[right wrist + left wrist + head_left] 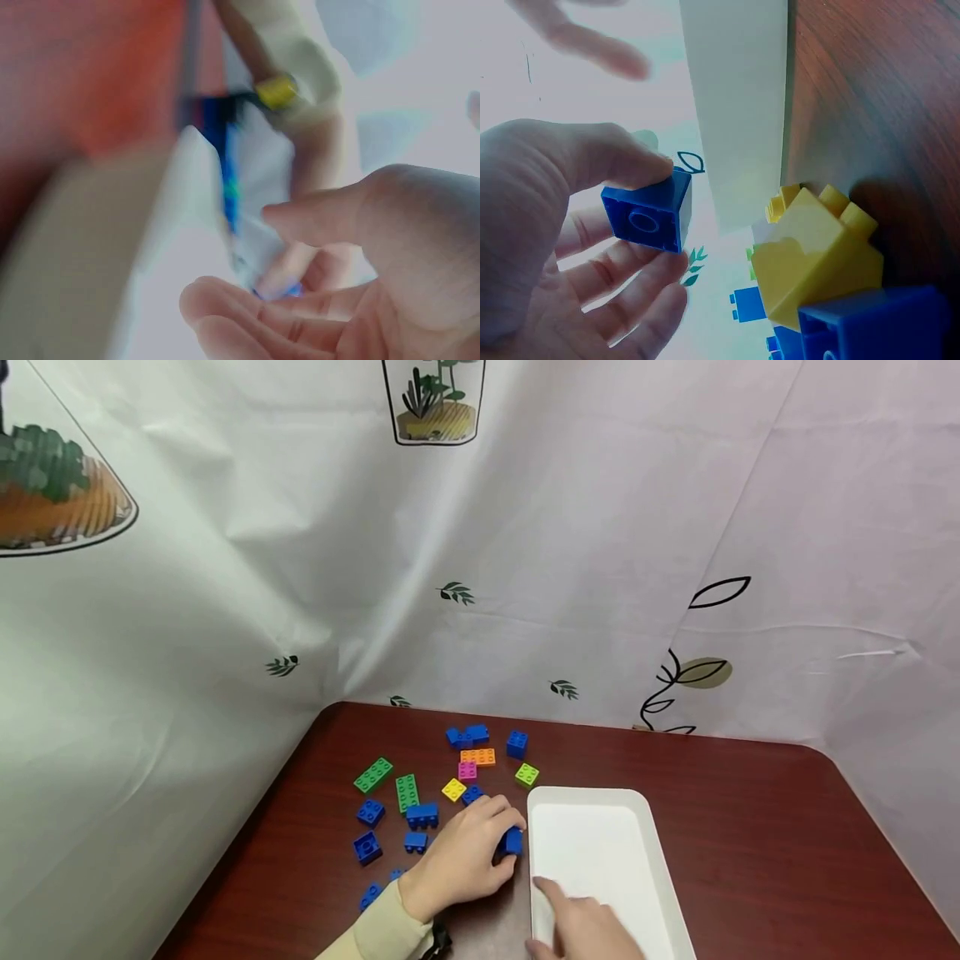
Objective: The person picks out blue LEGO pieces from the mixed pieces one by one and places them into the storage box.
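My left hand [461, 856] pinches a blue building brick [512, 841] by the left edge of a white tray [592, 835]. In the left wrist view the thumb presses on the blue brick [645, 214] from above and the fingers curl beneath it; its hollow underside shows. My right hand [588, 927] is over the near left part of the tray, fingers loosely bent and apart. Nothing lies between thumb and fingers of the right hand [322, 285] in the blurred right wrist view.
Left of the tray several blue bricks [422, 815] lie scattered with green [373, 775], orange [486, 757], pink [467, 770], yellow [453, 789] and lime [527, 775] ones. A larger yellow brick [814, 255] shows in the left wrist view. Printed cloth [525, 568] hangs behind the brown table [787, 843].
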A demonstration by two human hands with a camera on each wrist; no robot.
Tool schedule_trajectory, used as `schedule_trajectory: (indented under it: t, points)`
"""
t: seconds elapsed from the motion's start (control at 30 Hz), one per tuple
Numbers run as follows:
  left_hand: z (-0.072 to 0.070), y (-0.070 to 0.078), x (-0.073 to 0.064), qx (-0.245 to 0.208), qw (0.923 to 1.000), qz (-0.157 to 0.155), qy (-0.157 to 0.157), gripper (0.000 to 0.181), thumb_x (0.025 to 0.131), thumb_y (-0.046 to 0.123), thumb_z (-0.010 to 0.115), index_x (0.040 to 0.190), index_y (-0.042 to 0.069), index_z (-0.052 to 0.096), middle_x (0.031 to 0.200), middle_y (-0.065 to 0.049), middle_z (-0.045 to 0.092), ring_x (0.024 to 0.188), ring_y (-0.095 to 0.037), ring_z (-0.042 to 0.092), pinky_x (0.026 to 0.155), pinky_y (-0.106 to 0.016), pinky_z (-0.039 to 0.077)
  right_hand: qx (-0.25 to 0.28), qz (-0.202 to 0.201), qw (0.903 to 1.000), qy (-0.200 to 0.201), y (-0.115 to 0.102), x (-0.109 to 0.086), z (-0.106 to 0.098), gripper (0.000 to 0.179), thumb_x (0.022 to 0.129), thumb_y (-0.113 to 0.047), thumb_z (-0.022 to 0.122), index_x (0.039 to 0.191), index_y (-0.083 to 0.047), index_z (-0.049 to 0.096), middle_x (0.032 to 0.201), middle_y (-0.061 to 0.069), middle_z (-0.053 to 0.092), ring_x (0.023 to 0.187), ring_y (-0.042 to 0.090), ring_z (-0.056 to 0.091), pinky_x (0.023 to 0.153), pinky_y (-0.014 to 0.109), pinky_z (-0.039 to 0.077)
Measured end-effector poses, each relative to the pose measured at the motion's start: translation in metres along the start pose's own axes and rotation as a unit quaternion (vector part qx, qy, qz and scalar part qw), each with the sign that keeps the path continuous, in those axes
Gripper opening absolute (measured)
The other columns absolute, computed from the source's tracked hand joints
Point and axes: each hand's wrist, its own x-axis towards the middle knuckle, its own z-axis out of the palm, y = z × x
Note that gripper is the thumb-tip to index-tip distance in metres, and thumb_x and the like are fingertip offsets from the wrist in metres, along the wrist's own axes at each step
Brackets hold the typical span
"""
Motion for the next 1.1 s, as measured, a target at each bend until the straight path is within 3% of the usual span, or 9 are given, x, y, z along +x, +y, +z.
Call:
schedule_trajectory:
  t: [0.13,0.23,0.37,0.43,0.53,0.67,0.77,0.97,1.1]
  points:
    - [0.0,0.001,0.001,-0.003,0.9999,-0.003,0.01,0.029,0.089,0.023,0.08,0.116,0.019,0.072,0.109,0.009,0.066,0.091,-0.007,0.053,0.081,-0.023,0.053,0.017,-0.06,0.993,0.1,0.024,-0.016,-0.034,0.047,0.088,-0.027,0.081,0.129,-0.01,0.065,0.069,-0.026,0.051,0.061,-0.009,0.047,0.057,0.02,0.045]
    - [0.0,0.001,0.001,-0.014,0.9998,-0.004,0.013,0.033,0.089,0.022,0.08,0.12,0.018,0.07,0.111,0.008,0.067,0.091,-0.007,0.054,0.081,-0.023,0.053,-0.013,-0.092,0.9766,0.194,0.045,-0.023,-0.054,0.04,0.084,-0.018,0.085,0.122,-0.017,0.069,0.083,-0.028,0.055,0.072,-0.009,0.051,0.063,0.019,0.048]
    - [0.0,0.004,0.002,-0.038,0.9992,-0.005,0.013,0.034,0.089,0.02,0.08,0.122,0.016,0.07,0.11,0.007,0.065,0.085,-0.003,0.054,0.076,-0.019,0.052,-0.051,-0.094,0.9479,0.3,0.079,-0.02,-0.066,0.042,0.078,-0.009,0.088,0.113,-0.022,0.07,0.092,-0.02,0.058,0.075,-0.004,0.051,0.065,0.013,0.041]
    - [0.0,0.006,0.004,-0.048,0.9988,-0.002,0.012,0.034,0.089,0.019,0.079,0.122,0.015,0.07,0.109,0.006,0.064,0.079,-0.001,0.052,0.071,-0.016,0.048,-0.05,-0.067,0.9439,0.32,0.096,-0.016,-0.07,0.04,0.078,-0.008,0.087,0.111,-0.019,0.068,0.09,-0.014,0.056,0.074,-0.001,0.048,0.064,0.013,0.037]
    - [0.001,0.01,0.009,-0.055,0.9984,0.002,0.013,0.033,0.089,0.017,0.078,0.121,0.014,0.07,0.107,0.005,0.061,0.069,0.002,0.046,0.062,-0.013,0.042,-0.029,-0.015,0.9518,0.305,0.118,-0.009,-0.07,0.037,0.081,-0.01,0.086,0.111,-0.014,0.065,0.087,-0.009,0.052,0.073,0.002,0.046,0.062,0.017,0.036]
    - [0.004,0.015,0.018,-0.054,0.9984,0.006,0.013,0.034,0.087,0.014,0.076,0.12,0.012,0.071,0.108,0.003,0.059,0.065,0.002,0.042,0.057,-0.011,0.038,0.027,0.05,0.9696,0.238,0.141,-0.004,-0.064,0.042,0.089,-0.017,0.081,0.122,-0.006,0.058,0.088,-0.003,0.052,0.072,0.001,0.047,0.061,0.022,0.04]
    - [0.006,0.017,0.024,-0.048,0.9987,0.01,0.013,0.033,0.086,0.013,0.076,0.119,0.011,0.071,0.11,0.001,0.059,0.064,0.002,0.043,0.057,-0.01,0.039,0.055,0.078,0.9748,0.202,0.15,-0.004,-0.058,0.047,0.092,-0.022,0.079,0.128,-0.003,0.055,0.088,-0.003,0.053,0.07,-0.001,0.048,0.062,0.021,0.043]
    - [0.012,0.017,0.043,0.023,0.9979,0.039,0.047,0.028,0.083,0.017,0.08,0.11,0.015,0.075,0.103,0.004,0.062,0.086,-0.006,0.053,0.078,-0.018,0.051,0.068,0.082,0.9774,0.183,0.153,-0.004,-0.052,0.042,0.089,-0.018,0.079,0.124,-0.004,0.06,0.079,-0.007,0.051,0.064,-0.001,0.045,0.06,0.021,0.04]
    - [0.015,0.017,0.055,0.05,0.9966,0.047,0.046,0.026,0.081,0.017,0.081,0.106,0.016,0.076,0.098,0.006,0.063,0.085,-0.007,0.055,0.083,-0.022,0.053,0.116,0.093,0.9803,0.13,0.156,-0.001,-0.053,0.042,0.092,-0.015,0.075,0.128,-0.002,0.058,0.078,-0.008,0.061,0.065,-0.002,0.052,0.061,0.021,0.046]
